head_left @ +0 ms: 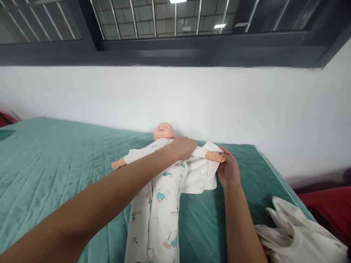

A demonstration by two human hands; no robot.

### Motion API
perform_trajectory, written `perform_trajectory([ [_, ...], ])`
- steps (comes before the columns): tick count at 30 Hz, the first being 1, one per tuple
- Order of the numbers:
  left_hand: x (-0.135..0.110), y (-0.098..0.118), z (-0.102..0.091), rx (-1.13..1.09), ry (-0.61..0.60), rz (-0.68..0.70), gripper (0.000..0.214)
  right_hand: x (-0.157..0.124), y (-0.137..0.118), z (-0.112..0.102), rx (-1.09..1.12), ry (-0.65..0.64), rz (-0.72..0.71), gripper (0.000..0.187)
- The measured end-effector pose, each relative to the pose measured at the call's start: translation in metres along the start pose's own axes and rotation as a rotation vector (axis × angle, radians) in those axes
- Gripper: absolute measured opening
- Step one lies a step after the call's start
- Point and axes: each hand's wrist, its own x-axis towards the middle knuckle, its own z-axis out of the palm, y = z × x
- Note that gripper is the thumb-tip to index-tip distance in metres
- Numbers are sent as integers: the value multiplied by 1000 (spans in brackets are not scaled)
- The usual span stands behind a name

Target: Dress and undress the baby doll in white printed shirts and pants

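Note:
A baby doll [163, 131] lies on its back on a green quilted cover, head toward the wall. It wears a white printed garment [164, 197] with long legs reaching toward me. My left hand [185, 148] crosses over its chest and is closed around the sleeved arm at the right, near the shoulder. At the end of that arm, my right hand [229, 170] has curled fingers at the doll's bare hand [215, 156] and the edge of a white cloth flap [201, 175]. The flap spreads under the arm. The doll's other arm lies stretched out to the left.
The green quilted cover [68, 160] runs up to a white wall [175, 98] beneath a dark-framed barred window. A crumpled white garment [298, 233] lies at the lower right, beside a red chair [329, 204]. Another red object [7, 119] shows at the far left.

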Motion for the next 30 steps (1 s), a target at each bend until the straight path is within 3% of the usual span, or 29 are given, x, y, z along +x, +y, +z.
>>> perform_trajectory([
  [5, 8, 4, 14, -4, 27, 15, 30, 4, 2, -4, 107, 11, 70, 25],
  [9, 21, 10, 27, -32, 22, 16, 32, 9, 5, -8, 72, 136, -2, 25],
  [14, 7, 13, 30, -63, 41, -55, 33, 10, 12, -10, -217, 292, -252, 27],
  [17, -31, -2, 40, -225, 262, -74, 25, 5, 16, -4, -548, 291, -513, 28],
  [20, -74, -28, 66, -559, 637, -232, 23, -4, 22, 10, -977, 146, -802, 34],
  [22, -94, -45, 85, -800, 798, -347, 23, -13, 30, 23, -1126, -19, -898, 34],
  [24, -102, -58, 100, -1020, 843, -400, 25, -24, 40, 37, -1155, -190, -849, 33],
  [26, -101, -63, 107, -1133, 813, -422, 27, -34, 51, 49, -1127, -317, -712, 30],
  [30, -92, -62, 103, -1098, 750, -442, 27, -47, 66, 64, -925, -478, -424, 32],
])
